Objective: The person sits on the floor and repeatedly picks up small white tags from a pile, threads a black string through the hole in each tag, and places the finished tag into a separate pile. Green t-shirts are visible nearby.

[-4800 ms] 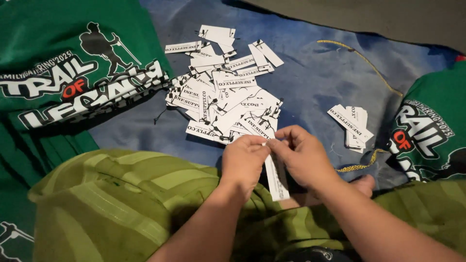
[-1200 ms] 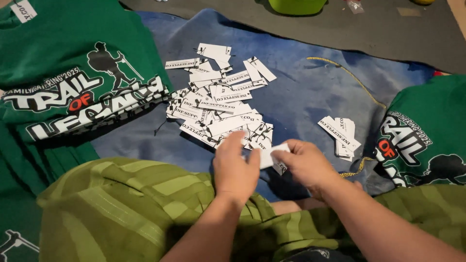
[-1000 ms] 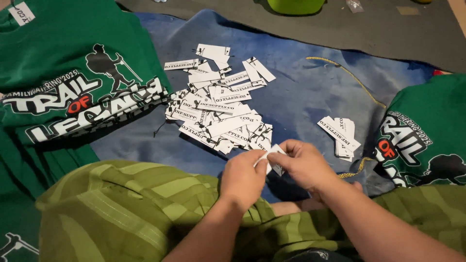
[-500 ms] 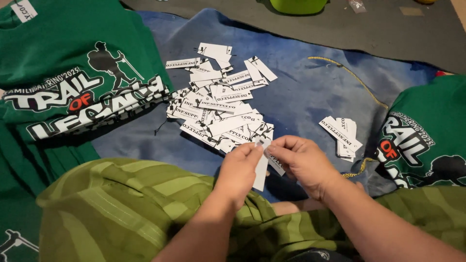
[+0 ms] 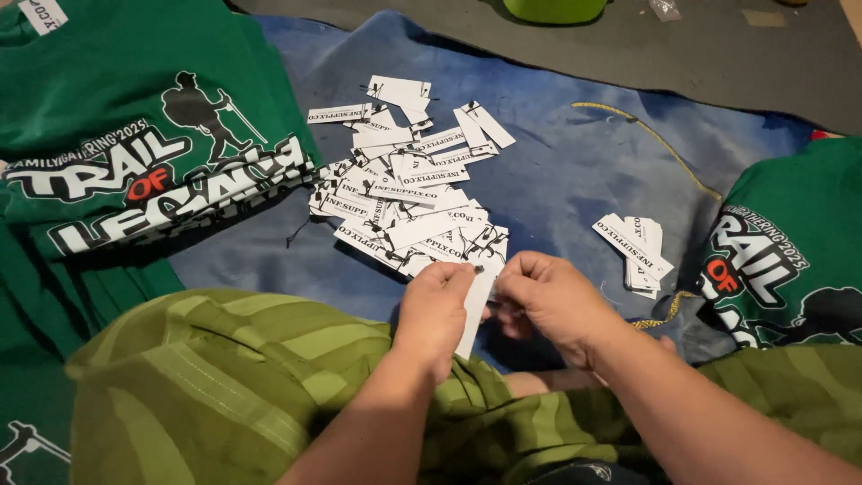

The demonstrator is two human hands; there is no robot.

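A narrow white paper tag [image 5: 473, 310] hangs upright between my two hands, pinched at its top end. My left hand [image 5: 434, 310] grips its left edge. My right hand [image 5: 549, 301] is closed around the top right, where a thin dark string sits. Just beyond my fingers lies a loose pile of white printed tags with black strings [image 5: 406, 198] on a blue cloth [image 5: 557, 171]. My hands hover over my lap, which is covered in green striped fabric [image 5: 233, 368].
A stack of folded green printed T-shirts [image 5: 135, 135] lies at the left. Another green printed shirt [image 5: 790, 251] is at the right, with a small stack of tags [image 5: 636, 250] beside it. A yellow cord [image 5: 646, 135] trails across the cloth. A lime-green container [image 5: 555, 9] stands at the far edge.
One second ago the tag lay folded small between my fingers. Now it hangs straight down, and both hands have stayed in front of the pile.
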